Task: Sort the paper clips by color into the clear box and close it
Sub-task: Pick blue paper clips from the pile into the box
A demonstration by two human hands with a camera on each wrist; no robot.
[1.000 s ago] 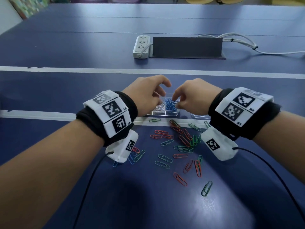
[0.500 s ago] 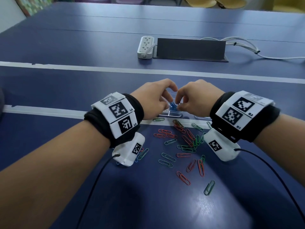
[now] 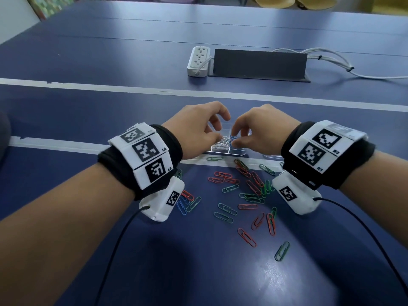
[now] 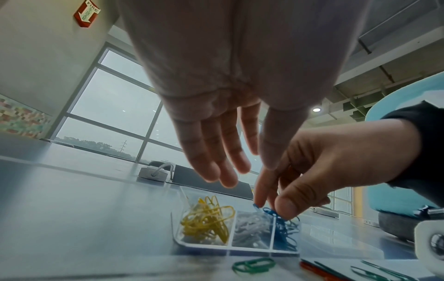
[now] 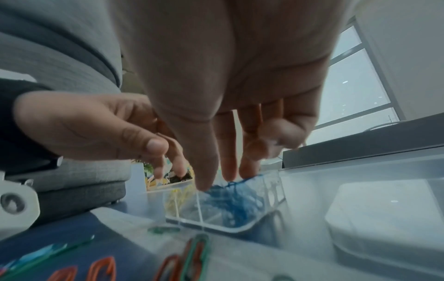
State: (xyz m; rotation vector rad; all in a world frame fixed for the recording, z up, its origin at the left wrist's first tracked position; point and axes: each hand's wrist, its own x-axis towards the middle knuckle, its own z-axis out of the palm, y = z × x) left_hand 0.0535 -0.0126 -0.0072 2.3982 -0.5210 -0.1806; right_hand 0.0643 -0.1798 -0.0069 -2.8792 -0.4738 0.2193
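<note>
Right hand (image 4: 336, 163) pinching blue clips (image 4: 284, 230) in clear box (image 4: 204, 245), left hand (image 4: 216, 117) fingers loose, red "FIRE" sign (image 4: 86, 13).

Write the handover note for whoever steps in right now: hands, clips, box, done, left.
Left hand: open, fingers relaxed above the clear box, holding nothing.
Right hand: pinching blue clips at their compartment.
Done: yellow clips, white clips and most blue ones are in separate compartments.
Left: red clips and green clips lie loose on the table, plus a blue one by the left wrist. Box still open.
</note>
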